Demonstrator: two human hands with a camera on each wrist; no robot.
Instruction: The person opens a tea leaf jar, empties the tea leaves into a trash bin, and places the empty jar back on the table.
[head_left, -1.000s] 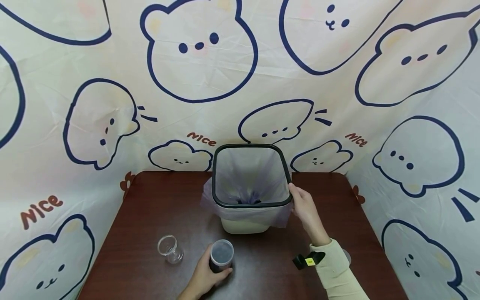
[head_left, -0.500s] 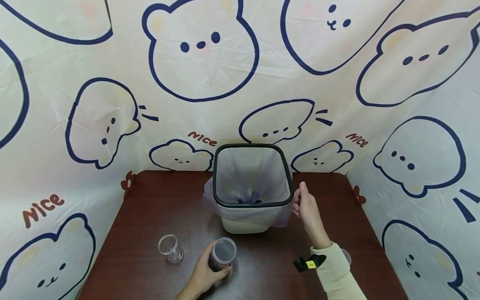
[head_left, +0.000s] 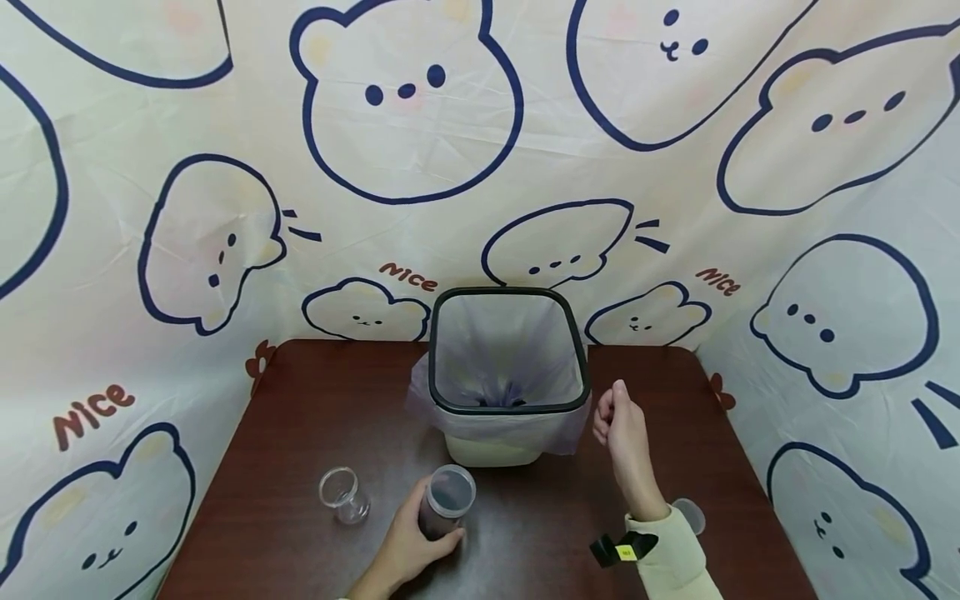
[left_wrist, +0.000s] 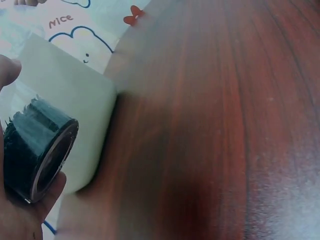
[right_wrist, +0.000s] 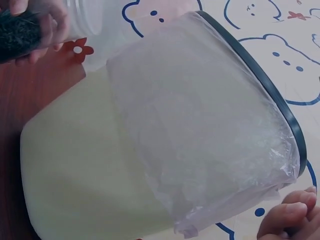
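Note:
My left hand (head_left: pixel 412 533) grips a clear jar (head_left: pixel 450 492) with its open mouth up. Dark green, leafy-looking bits fill its lower part (left_wrist: pixel 35 140). The jar's base shows in the left wrist view, so it hangs above the table. Just behind it stands a pale waste bin (head_left: pixel 491 452) with a dark rim, lined with a thin purple bag (head_left: pixel 551 429) folded over the outside. To the right of the bin is my right hand (head_left: pixel 624 433), apart from it, fingers loosely curled round nothing. The right wrist view shows only its fingertips (right_wrist: pixel 295 215).
A small clear glass cup (head_left: pixel 345 497) stands on the brown table (head_left: pixel 300 417), left of the jar. Beside my right sleeve lies a round clear piece (head_left: pixel 690 515), partly hidden, perhaps a lid. A cloth printed with cartoon bears (head_left: pixel 405 108) hangs behind and at both sides.
My right hand has let go of the bin's rim and drawn back a little to the right and towards me. The jar in my left hand has risen slightly.

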